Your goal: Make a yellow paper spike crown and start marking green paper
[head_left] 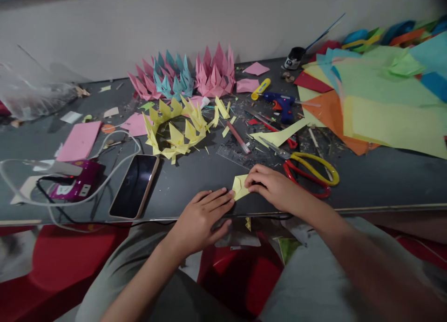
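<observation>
A small folded piece of yellow paper (pixel 239 188) lies at the table's front edge, between my two hands. My left hand (pixel 206 217) is spread flat, its fingertips touching the paper's left side. My right hand (pixel 267 182) has its fingers curled together, pinching the paper's right side. Just beyond sits a yellow paper crown (pixel 176 143) made of pointed folded pieces. To the right of my right hand are large scissors (pixel 310 171) with red and yellow handles, lying with their blades apart.
Pink and blue paper crowns (pixel 172 75) stand by the wall. A blue glue gun (pixel 284 105), a cutter (pixel 238 137) and coloured paper sheets (pixel 384 103) lie to the right. A phone (pixel 134 186) and a purple power adapter (pixel 77 180) with cables are at left.
</observation>
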The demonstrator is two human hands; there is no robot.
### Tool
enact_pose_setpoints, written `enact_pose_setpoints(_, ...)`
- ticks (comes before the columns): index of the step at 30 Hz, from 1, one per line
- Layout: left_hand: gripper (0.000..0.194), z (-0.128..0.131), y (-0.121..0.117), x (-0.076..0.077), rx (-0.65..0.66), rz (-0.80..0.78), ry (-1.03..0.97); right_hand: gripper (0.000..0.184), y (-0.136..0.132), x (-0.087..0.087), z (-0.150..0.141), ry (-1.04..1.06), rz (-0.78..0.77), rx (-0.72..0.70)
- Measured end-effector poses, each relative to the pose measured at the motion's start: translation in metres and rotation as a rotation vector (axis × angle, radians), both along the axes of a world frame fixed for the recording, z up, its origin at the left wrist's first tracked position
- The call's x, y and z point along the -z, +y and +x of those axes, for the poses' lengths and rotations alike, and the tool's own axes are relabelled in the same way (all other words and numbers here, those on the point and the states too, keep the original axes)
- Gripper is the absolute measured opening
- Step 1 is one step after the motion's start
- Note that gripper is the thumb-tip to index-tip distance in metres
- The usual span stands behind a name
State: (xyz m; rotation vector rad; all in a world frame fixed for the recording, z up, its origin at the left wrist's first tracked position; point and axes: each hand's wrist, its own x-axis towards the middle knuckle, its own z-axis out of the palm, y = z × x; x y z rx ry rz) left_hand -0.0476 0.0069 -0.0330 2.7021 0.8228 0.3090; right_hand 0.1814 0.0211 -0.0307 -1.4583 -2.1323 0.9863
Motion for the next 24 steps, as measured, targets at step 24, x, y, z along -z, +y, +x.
enact_pose_setpoints(24,0.037,0.037,0.029,-0.003,-0.212,-0.154,-0.094,0.004,-0.008,0.010,0.006,0.075,0.123,0.044)
